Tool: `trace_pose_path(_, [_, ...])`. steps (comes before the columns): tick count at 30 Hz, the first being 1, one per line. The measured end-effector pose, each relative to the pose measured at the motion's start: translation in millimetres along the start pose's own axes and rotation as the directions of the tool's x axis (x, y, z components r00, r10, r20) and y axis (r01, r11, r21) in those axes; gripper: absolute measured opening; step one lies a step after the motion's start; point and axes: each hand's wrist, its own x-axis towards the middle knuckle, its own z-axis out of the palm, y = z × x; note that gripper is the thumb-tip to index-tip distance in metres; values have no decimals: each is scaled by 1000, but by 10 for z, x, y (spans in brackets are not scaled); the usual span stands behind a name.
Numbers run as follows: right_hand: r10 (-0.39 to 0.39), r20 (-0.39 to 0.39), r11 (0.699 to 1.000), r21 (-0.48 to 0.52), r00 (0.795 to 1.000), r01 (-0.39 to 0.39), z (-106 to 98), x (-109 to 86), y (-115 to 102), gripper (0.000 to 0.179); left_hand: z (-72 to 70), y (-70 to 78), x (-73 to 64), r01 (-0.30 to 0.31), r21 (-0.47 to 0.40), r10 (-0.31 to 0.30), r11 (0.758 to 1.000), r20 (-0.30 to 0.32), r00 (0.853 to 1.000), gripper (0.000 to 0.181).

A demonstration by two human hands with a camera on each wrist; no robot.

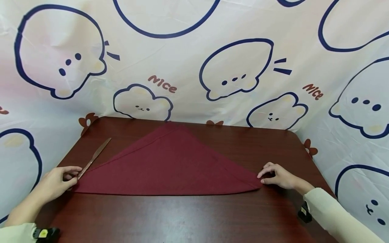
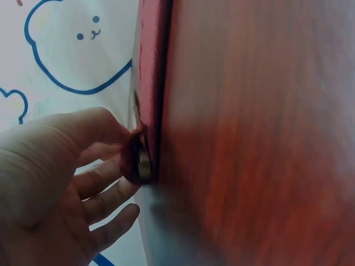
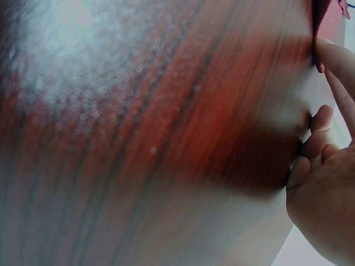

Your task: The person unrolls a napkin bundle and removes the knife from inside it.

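A dark red cloth napkin (image 1: 170, 162) lies on the table as a wide triangle, its long edge toward me. A table knife (image 1: 96, 153) slants beside its left corner, blade pointing away. My left hand (image 1: 56, 182) pinches that corner; in the left wrist view, cloth curls around the shiny handle end of the knife (image 2: 145, 166) at my fingertips. My right hand (image 1: 279, 175) is at the opposite corner, thumb and forefinger slightly apart and touching the cloth's edge. In the right wrist view, its other fingers (image 3: 319, 124) bend loosely over the table.
The dark brown wooden table (image 1: 170, 216) has rounded far corners and a glossy surface. A white curtain (image 1: 188, 67) printed with cartoon faces hangs behind the table and along both sides. Dark wrist-worn devices (image 1: 305, 212) sit at my pale sleeves.
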Motion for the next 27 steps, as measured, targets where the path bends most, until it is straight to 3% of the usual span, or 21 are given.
trace_pose_path(10, [11,1,1000,10,1000,-11,-1,-8,-13,10,33,-31,-61,-59,12,60,998,-96,994,30])
trace_pose_path(16, [12,7,1000,19,1000,-13,25,-11,-13,10,59,-45,-111,-104,17,105,994,-143,984,38])
trace_pose_path(22, [2,1,1000,19,1000,-2,30,-18,-17,10,48,-82,-161,-120,-67,113,991,-103,988,43])
trace_pose_path(27, [8,-7,1000,14,1000,-8,20,-7,-5,9,74,-108,-173,-115,-15,112,993,-126,986,36])
